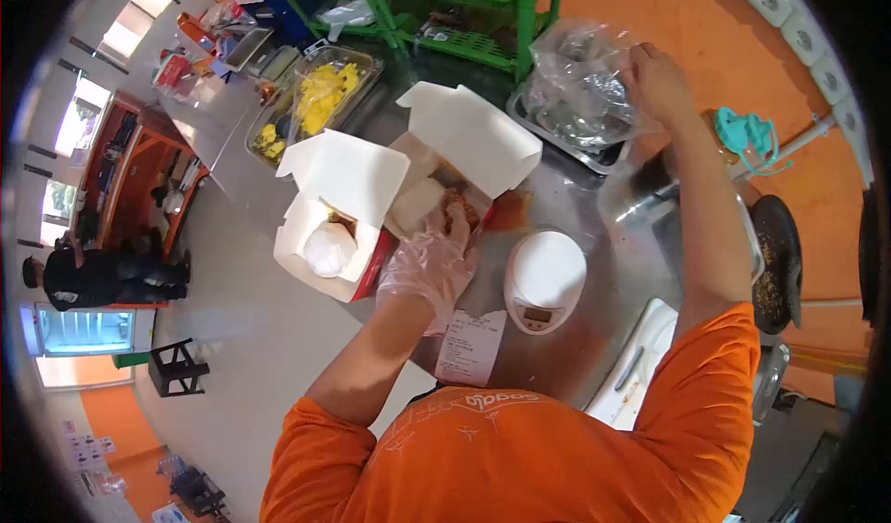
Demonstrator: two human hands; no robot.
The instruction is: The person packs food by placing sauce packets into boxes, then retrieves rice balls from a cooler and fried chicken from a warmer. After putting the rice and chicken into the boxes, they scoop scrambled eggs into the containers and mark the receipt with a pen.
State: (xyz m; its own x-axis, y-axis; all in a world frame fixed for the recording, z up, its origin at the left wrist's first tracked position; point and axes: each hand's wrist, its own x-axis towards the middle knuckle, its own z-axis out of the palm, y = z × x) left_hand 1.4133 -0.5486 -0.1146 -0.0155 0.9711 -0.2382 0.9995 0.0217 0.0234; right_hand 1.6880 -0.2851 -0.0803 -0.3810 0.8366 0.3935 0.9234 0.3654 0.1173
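Note:
My left hand (430,265), in a clear plastic glove, reaches into an open takeaway box (475,135). Its fingers are bent against a brown piece of fried chicken (459,209) beside a white wrapped portion (418,206). To the left stands a second open takeaway box (348,172), holding a round white wrapped portion (329,249) with something brown behind it. At the back right, my right hand (657,82) has its fingers closed at the edge of a clear plastic bag (580,82). This bag lies over a metal tray (599,158); its contents are hard to make out.
A white kitchen scale (548,277) and a printed receipt (471,347) lie near me. Yellow food fills a clear container (325,96) at the back left. A green rack (455,12) borders the table. Metal pots (645,193) stand right. A person (102,272) stands far left.

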